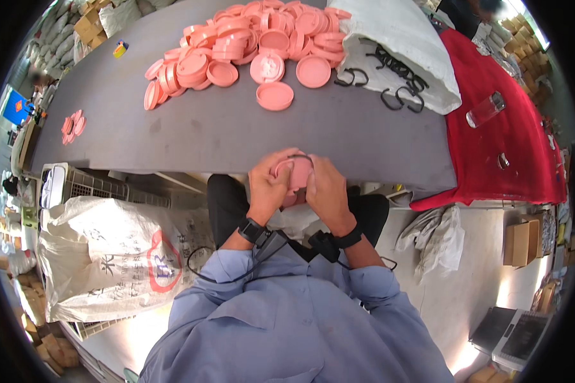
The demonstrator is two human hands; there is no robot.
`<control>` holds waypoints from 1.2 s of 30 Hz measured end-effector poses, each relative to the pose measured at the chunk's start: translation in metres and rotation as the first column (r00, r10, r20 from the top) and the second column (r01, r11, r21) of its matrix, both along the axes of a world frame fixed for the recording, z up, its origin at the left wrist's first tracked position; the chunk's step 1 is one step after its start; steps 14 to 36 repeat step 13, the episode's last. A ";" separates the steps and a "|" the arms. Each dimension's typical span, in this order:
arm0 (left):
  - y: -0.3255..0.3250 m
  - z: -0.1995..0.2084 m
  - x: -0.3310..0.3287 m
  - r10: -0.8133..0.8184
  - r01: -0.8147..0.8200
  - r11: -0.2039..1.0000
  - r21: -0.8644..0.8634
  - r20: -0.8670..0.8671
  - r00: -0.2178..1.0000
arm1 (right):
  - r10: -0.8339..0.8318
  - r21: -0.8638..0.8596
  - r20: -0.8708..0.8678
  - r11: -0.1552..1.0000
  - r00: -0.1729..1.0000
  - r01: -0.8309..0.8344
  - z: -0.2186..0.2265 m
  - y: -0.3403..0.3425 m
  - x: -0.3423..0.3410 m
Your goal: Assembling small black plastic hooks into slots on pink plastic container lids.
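Note:
Just in front of the table's near edge, both hands hold a pink round plastic lid (298,170). My left hand (268,184) grips its left side, thumb on the face. My right hand (329,195) closes round the right side. A dark curved strip, like the black curved pieces (402,76) at the back right, shows along the lid's upper rim; the fingers partly hide it. Those black pieces spill from the mouth of a white woven sack (421,48). A heap of pink round lids (274,39) lies at the back, with one lid (275,96) nearest me.
The grey table (191,137) spans the front. On its left lie several small pink pieces (75,126) and a yellow-and-blue object (120,48). A red cloth (498,153) on the right bears a clear glass (485,110). A large white sack (102,255) stands on my left, beside a plastic crate (96,185).

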State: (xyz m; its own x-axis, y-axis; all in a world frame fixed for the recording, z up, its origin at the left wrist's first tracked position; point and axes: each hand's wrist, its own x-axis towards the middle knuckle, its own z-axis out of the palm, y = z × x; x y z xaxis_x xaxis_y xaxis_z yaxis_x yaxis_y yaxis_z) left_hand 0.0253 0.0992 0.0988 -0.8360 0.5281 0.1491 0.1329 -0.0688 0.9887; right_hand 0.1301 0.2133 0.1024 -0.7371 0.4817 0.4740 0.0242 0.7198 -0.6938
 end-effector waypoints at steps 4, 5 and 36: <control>-0.001 0.009 -0.001 0.035 -0.052 0.997 -0.052 -0.293 0.956 | -0.037 0.082 0.140 0.996 0.989 0.025 0.013 -0.008 0.003; -0.002 0.004 -0.002 0.039 -0.059 0.996 -0.062 -0.280 0.959 | -0.021 0.070 0.120 0.997 0.993 0.013 0.015 -0.011 0.004; -0.073 -0.043 -0.018 -0.499 0.362 0.865 0.348 0.511 0.700 | 0.423 -0.228 0.295 0.902 0.857 -0.366 -0.015 -0.056 0.024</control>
